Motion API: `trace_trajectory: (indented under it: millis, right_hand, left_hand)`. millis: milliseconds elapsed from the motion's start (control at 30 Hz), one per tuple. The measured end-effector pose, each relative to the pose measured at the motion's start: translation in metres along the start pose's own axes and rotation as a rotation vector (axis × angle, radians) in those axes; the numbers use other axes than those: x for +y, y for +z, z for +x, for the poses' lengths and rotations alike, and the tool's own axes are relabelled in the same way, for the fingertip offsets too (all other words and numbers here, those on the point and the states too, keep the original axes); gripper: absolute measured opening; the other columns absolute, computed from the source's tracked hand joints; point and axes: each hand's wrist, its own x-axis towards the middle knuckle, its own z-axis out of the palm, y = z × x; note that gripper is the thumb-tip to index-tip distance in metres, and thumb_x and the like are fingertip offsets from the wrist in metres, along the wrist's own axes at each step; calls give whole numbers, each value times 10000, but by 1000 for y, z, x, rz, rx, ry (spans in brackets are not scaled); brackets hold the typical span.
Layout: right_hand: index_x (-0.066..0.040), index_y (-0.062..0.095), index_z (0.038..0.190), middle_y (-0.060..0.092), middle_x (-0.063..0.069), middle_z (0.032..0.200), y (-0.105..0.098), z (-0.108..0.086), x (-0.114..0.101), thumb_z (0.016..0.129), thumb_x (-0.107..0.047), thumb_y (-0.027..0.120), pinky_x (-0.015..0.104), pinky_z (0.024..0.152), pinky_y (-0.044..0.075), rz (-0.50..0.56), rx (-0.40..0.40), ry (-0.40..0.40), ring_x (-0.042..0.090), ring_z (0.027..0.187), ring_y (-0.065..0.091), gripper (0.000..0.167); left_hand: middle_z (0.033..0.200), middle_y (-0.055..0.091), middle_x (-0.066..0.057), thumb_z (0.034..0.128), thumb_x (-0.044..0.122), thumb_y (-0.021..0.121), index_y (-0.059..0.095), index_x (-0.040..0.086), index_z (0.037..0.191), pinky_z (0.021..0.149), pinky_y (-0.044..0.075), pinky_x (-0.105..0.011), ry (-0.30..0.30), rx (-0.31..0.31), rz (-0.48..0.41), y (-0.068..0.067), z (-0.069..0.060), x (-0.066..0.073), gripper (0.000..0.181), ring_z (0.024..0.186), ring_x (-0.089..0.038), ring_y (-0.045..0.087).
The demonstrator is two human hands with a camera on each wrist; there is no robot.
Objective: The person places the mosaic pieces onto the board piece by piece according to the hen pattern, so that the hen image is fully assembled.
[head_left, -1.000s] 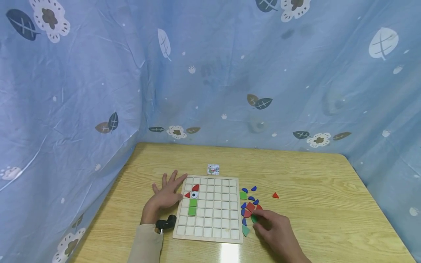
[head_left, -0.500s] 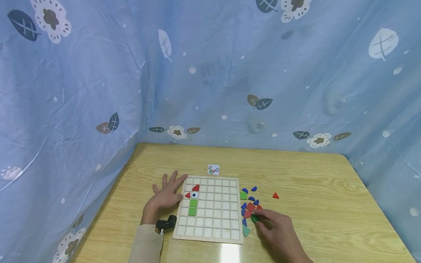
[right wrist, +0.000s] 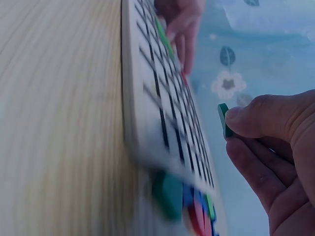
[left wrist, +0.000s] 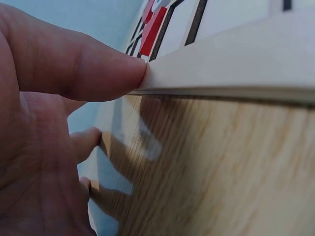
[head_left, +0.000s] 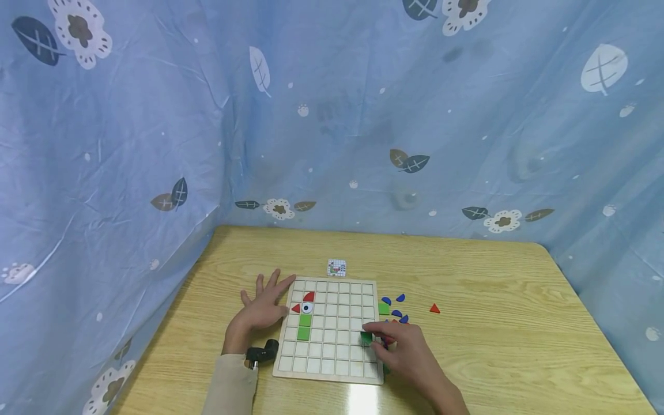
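Note:
A wooden grid board point(head_left: 336, 351) lies on the table, with a red quarter piece point(head_left: 309, 296), a red triangle point(head_left: 296, 308), a white piece with an eye point(head_left: 306, 308) and two green squares point(head_left: 304, 327) in its left columns. My left hand point(head_left: 261, 311) rests at the board's left edge, fingers spread; its thumb point(left wrist: 108, 73) touches the rim in the left wrist view. Between thumb and fingertips my right hand point(head_left: 410, 351) pinches a dark green piece point(head_left: 366, 338), held above the board's right part. The right wrist view shows that green piece point(right wrist: 225, 120) edge-on.
Right of the board lie blue half-round pieces point(head_left: 400, 298), a green square point(head_left: 384, 309) and red pieces partly hidden by the right hand. A red triangle point(head_left: 434, 309) sits farther right. A small pattern card point(head_left: 336, 267) lies beyond the board, before a blue curtain point(head_left: 363, 115).
The right hand has moved left from the loose pieces to over the board, carrying the dark green piece from the pile. My left hand has stayed in place.

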Motion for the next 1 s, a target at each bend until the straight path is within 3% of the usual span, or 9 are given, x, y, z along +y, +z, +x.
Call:
trace_trajectory:
  millis: [233,433,767,1000]
  right_hand:
    - [-99,848,1160,852,-42,1112,22,20,-11,851,47,852,324,899,654,40,-98,-2,99,1030,798,342]
    - [-95,840,1206,845,-46,1151,38,34,-24,909,6,830,322,969,641,114,-187,37,67,1074,779,313]
    - [-70,835,1206,850,2,1151,74,43,-34,929,-5,823,269,946,637,185,-266,4,80,1056,794,285]
    - [-65,837,1177,850,28,1136,92,46,-39,922,14,821,237,928,629,174,-257,-35,74,1057,783,268]
  left_hand:
    - [1847,20,-209,903,83,606,371,221,1728,1125,-244,-878,5,3,-3,-1,-1,1,868,1655,-542,-210]
    - [1844,23,-219,889,78,612,378,213,1724,1120,-245,-882,10,6,-5,-1,-2,2,878,1650,-560,-201]
    - [1841,43,-229,882,86,617,390,209,1719,1125,-230,-889,9,17,7,0,-2,2,876,1651,-568,-184]
    - [1843,39,-222,883,91,616,388,217,1720,1129,-226,-889,8,14,12,0,-2,1,877,1654,-562,-184]
